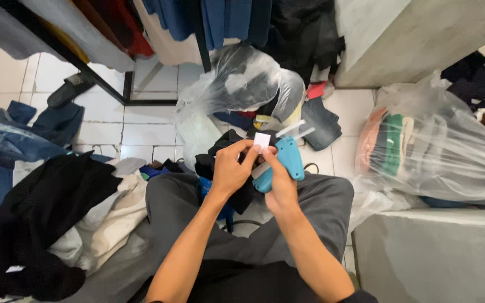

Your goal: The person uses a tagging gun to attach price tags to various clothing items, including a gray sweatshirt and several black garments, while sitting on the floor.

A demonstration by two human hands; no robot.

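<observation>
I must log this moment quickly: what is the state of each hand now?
Left hand: closed, pinching a small white tag.
Right hand: closed around a blue tagging gun.

Small white square tag (261,140): pinched at fingertips of left hand (230,170), touching right hand (280,188). Clear plastic bag, dark clothes inside (237,84): just beyond both hands. Large clear plastic bag, folded green, orange, cream garments (433,151): right of right hand, apart.
</observation>
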